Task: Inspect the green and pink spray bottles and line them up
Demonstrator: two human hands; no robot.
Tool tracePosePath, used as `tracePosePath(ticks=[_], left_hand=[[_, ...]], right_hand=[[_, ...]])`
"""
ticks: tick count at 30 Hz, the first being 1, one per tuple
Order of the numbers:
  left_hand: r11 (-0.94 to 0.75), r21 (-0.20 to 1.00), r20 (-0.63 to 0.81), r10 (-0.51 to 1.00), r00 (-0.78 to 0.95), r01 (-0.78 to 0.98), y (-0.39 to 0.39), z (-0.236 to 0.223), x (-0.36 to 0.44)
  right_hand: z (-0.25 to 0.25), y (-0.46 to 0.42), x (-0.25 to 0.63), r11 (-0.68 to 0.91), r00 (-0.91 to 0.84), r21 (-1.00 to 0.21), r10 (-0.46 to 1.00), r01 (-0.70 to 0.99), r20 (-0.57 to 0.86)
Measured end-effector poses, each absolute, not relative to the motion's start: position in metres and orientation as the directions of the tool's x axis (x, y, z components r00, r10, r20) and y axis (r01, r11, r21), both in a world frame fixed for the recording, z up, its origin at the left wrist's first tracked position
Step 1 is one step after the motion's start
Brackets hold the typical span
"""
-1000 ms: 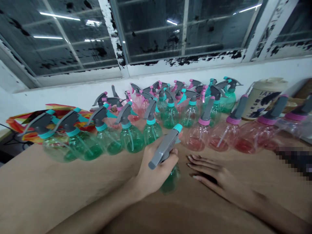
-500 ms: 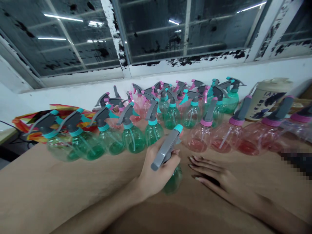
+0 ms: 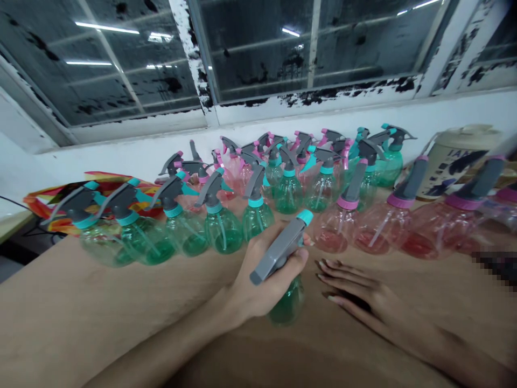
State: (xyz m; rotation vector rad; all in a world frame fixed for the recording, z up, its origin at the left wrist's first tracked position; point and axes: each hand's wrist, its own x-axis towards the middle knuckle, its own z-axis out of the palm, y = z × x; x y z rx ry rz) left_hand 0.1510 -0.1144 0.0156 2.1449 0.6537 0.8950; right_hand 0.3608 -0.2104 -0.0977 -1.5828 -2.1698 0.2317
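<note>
My left hand is wrapped round the neck and trigger of a green spray bottle at the table's middle. The bottle's grey sprayer head with a turquoise nozzle points up and to the right, and my fingers hide the collar. My right hand rests palm down on the wooden table, fingers stretched out, holding nothing. Just beyond my left hand stands a row of green spray bottles with turquoise collars. Pink spray bottles with pink collars stand beyond my right hand.
More pink and green spray bottles crowd the back, near the white wall. A cream canister stands at the back right, and a red and yellow wrapper lies behind the left row. Windows rise above.
The view has shifted slightly, so most things sit a little further right. The sprayer head in my left hand has tipped slightly further right. My right hand stays flat.
</note>
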Motion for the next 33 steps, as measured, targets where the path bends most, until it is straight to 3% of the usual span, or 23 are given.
tracePosePath(ticks=[8,19,33], left_hand=[[-0.628,0.749,0.398,0.682,0.614,0.212,-0.1145,0.0128,0.1495],[-0.641,0.743,0.428,0.677,0.600,0.194,-0.1138,0.0093,0.1529],[-0.618,0.771,0.423,0.677,0.602,0.153,-0.1120,0.0110,0.1538]], right_hand=[[-0.0968,-0.2109,0.3609,0.335,-0.254,-0.349,0.932,0.875,0.257],[-0.0983,-0.2101,0.3606,0.342,-0.234,-0.402,0.926,0.849,0.295],[-0.0941,-0.2101,0.3597,0.351,-0.254,-0.335,0.919,0.875,0.300]])
